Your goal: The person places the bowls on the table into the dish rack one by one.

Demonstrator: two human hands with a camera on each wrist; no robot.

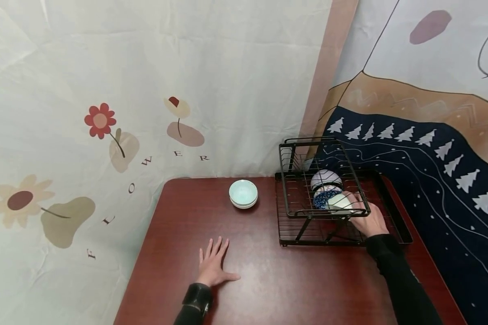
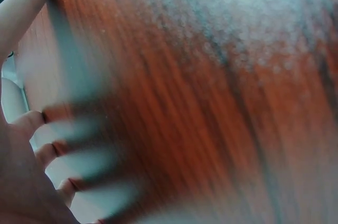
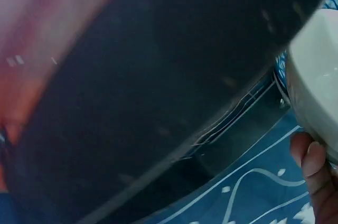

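Observation:
My right hand (image 1: 372, 221) reaches into the black wire dish rack (image 1: 321, 243) and grips a white bowl (image 1: 339, 202) by its edge. In the right wrist view, fingertips (image 3: 313, 159) press against the outside of this tilted bowl. Right beside it in the rack stands a bowl with a blue pattern (image 1: 321, 198), and behind that a pale bowl (image 1: 325, 177). The upper tier's wires partly cover all three. My left hand (image 1: 213, 267) is spread over the brown table, fingers straight and thumb out to the side, holding nothing.
Two stacked light bowls (image 1: 243, 193), the upper one pale green inside, stand near the back edge of the table (image 1: 187, 212). A black tray (image 1: 394, 216) extends along the rack's right side. Printed cloths (image 1: 236, 81) hang behind and to the right.

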